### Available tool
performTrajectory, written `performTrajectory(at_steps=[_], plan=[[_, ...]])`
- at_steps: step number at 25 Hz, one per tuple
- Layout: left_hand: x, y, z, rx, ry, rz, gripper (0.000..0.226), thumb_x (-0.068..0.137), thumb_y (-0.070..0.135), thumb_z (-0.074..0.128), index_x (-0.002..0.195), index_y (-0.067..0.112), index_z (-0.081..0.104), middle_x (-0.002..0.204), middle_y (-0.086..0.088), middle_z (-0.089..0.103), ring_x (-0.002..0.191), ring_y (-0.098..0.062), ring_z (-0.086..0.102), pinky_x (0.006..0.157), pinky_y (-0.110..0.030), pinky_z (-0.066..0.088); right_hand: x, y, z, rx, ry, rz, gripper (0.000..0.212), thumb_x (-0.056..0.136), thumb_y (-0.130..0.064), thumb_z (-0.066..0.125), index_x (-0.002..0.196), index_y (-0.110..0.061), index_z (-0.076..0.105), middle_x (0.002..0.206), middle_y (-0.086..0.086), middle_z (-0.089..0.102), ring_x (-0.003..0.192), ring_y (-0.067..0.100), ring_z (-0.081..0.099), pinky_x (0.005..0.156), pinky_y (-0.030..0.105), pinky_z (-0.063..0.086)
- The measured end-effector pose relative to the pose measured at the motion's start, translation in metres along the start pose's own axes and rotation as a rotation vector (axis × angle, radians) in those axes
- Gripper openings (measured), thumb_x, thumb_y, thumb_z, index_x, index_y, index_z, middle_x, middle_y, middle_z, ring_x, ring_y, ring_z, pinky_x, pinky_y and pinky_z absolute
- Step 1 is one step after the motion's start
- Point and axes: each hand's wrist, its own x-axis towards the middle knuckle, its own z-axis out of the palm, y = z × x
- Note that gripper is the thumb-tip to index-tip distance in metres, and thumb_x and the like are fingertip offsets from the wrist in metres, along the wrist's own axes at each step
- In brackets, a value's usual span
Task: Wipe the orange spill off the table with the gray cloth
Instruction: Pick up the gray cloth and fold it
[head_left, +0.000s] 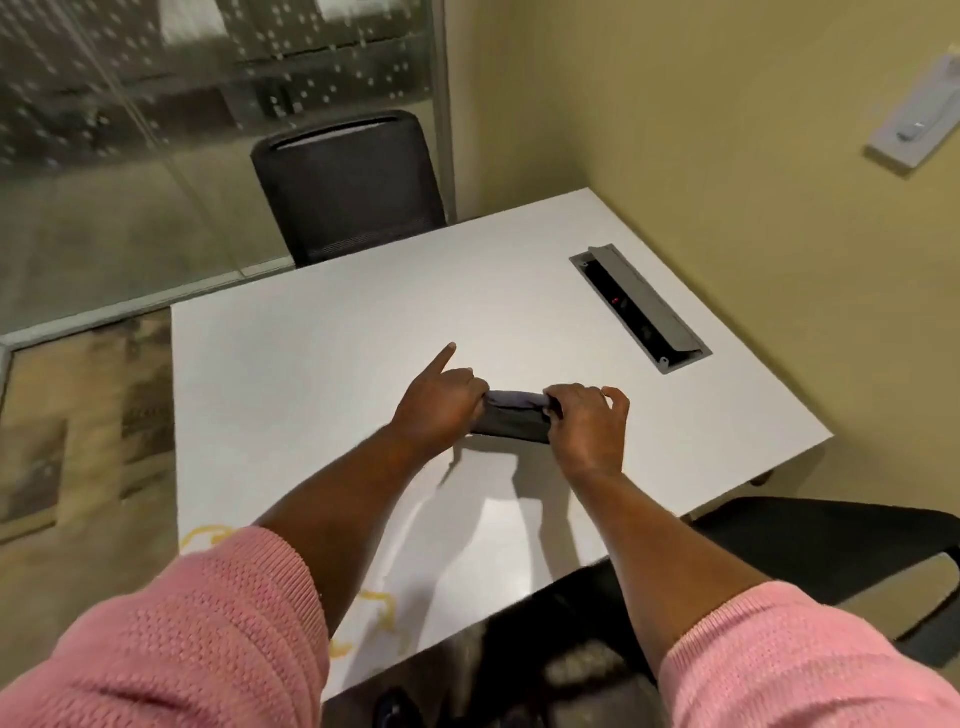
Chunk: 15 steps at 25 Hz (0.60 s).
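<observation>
A folded gray cloth (511, 415) is held just above the middle of the white table (322, 353), casting a shadow on it. My left hand (441, 402) grips its left end, index finger sticking out. My right hand (587, 426) grips its right end. The orange spill (382, 605) is a thin yellow-orange squiggle near the table's front-left corner, close to me. My left forearm and pink sleeve hide part of it; another bit (205, 535) shows by the left edge.
An open cable box (641, 306) is set into the table at the right. A black chair (353, 182) stands behind the far edge, another black chair (831, 540) at the front right. A glass partition is on the left, a yellow wall on the right.
</observation>
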Motion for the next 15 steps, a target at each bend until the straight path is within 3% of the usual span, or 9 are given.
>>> performTrajectory(at_steps=[4,9,12,15], plan=[[-0.088,-0.057,-0.018,0.041,0.004,-0.156,0.031,0.103,0.019,0.04,0.1,0.016,0.071,0.093,-0.004,0.069,0.093,-0.023,0.067,0.131,-0.033,-0.001,-0.025,-0.086,0.026,0.043,-0.046,-0.115,0.028,0.091,-0.006,0.058,0.101,-0.026,0.075,0.099,-0.005,0.077,0.098,0.024,0.065,0.109,0.041,0.026],[-0.182,-0.105,-0.013,0.013,0.013,-0.309,0.031,0.102,0.02,0.042,0.102,0.016,0.073,0.095,-0.002,0.072,0.106,-0.021,0.069,0.123,-0.021,-0.02,-0.057,-0.164,0.064,0.02,-0.142,-0.247,0.033,0.09,-0.007,0.055,0.108,-0.025,0.075,0.107,-0.004,0.076,0.102,0.022,0.065,0.111,0.04,0.023],[-0.227,-0.114,0.003,-0.047,0.039,-0.355,0.027,0.099,0.018,0.048,0.101,0.015,0.075,0.098,-0.005,0.076,0.115,-0.02,0.069,0.123,-0.021,-0.019,-0.079,-0.187,0.082,-0.004,-0.2,-0.29,0.033,0.085,-0.006,0.058,0.107,-0.025,0.074,0.106,-0.004,0.075,0.101,0.023,0.065,0.11,0.04,0.024],[-0.261,-0.103,0.026,-0.118,0.052,-0.385,0.023,0.096,0.016,0.054,0.101,0.014,0.076,0.099,-0.006,0.079,0.121,-0.02,0.068,0.128,-0.028,-0.004,-0.109,-0.189,0.095,-0.052,-0.284,-0.306,0.031,0.08,-0.007,0.059,0.102,-0.025,0.073,0.102,-0.005,0.073,0.099,0.023,0.065,0.111,0.041,0.023]])
